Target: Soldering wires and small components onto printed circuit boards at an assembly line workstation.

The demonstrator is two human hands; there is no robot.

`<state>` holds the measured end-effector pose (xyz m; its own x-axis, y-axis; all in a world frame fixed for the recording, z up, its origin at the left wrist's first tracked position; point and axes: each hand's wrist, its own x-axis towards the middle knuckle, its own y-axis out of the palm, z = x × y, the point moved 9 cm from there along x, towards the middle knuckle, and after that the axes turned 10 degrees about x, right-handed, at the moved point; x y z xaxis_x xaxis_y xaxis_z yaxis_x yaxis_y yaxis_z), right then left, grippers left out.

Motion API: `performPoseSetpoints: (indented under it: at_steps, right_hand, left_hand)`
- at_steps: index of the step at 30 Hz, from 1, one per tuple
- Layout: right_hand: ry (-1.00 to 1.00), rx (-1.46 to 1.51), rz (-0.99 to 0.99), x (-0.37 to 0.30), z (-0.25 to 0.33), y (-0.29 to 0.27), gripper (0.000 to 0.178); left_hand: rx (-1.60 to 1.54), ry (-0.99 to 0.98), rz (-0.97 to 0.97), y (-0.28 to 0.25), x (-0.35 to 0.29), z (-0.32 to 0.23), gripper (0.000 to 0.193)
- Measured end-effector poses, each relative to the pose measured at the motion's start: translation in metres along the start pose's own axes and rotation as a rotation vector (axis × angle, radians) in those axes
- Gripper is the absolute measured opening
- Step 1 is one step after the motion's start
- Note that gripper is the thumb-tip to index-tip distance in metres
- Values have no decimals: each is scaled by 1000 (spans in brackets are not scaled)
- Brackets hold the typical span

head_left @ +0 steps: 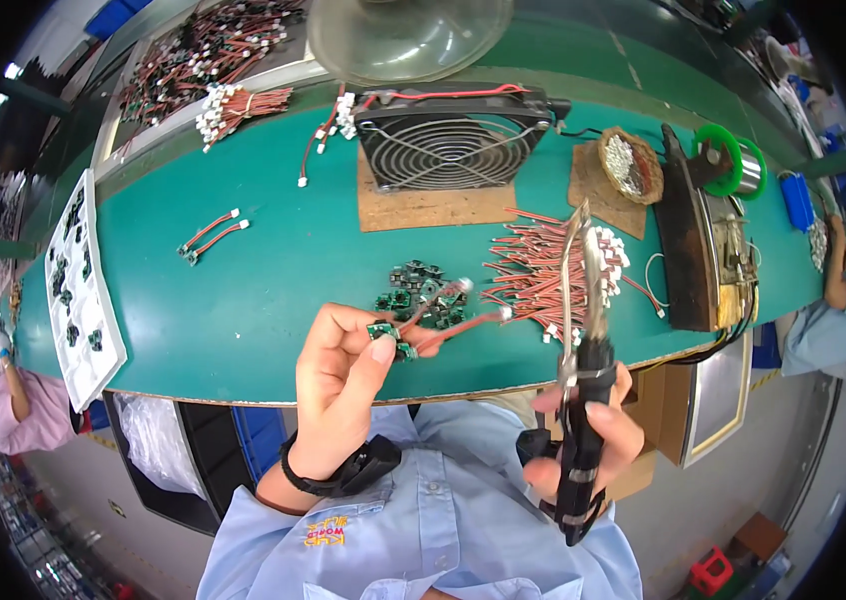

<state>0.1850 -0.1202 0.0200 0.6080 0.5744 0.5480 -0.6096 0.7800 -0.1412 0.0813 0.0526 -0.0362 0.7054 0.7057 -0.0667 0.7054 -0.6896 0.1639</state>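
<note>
My left hand (338, 385) pinches small green circuit boards (381, 332) between thumb and fingers. Red wires with white connectors run from the boards toward the right. Wrapped round the black handle of a soldering iron (588, 430) is my right hand (618, 430). The iron stands almost upright, its slightly blurred metal end reaching up in front of a pile of red wires (528, 265) with white plugs. Just beyond my left hand lies a heap of loose green circuit boards (405, 285). Two wired boards (211, 238) rest apart on the green table at the left.
A black fan (453, 150) stands on brown board at the back, below a lamp hood (408, 40). To the right are a round dish (631, 168), a solder spool (738, 165) and a soldering stand (693, 250). A white sheet with boards (83, 330) lies far left. Other people sit at both sides.
</note>
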Motion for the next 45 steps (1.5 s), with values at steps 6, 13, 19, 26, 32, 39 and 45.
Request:
performPoseSetpoints:
  at_steps: [6,13,19,26,32,39,45]
  right_hand:
    - [10,-96,237,-16,5,13,45]
    - [-24,-109,380,-23,14,29,36]
    - [-13,-91,370,-23,12,30,41]
    - [-10,-92,376,-21,12,31,42]
    - [-13,-79,372,-21,10,30,42]
    - [-21,-91,367,-20,11,30,42]
    - [-16,-102,371,-19,12,30,41]
  left_hand:
    - [201,134,-136,-21,-3,-7,13]
    - [260,168,-112,-22,-5,-4,15]
    - [276,169,-93,-21,-8,-4,16]
    - [292,150,-91,-19,-8,-8,14]
    - [361,171,-73,-17,-7,-13,11]
    - [386,177,-62,-17,-6,-13,12]
    - [411,207,-79,-16,-8,-16,13]
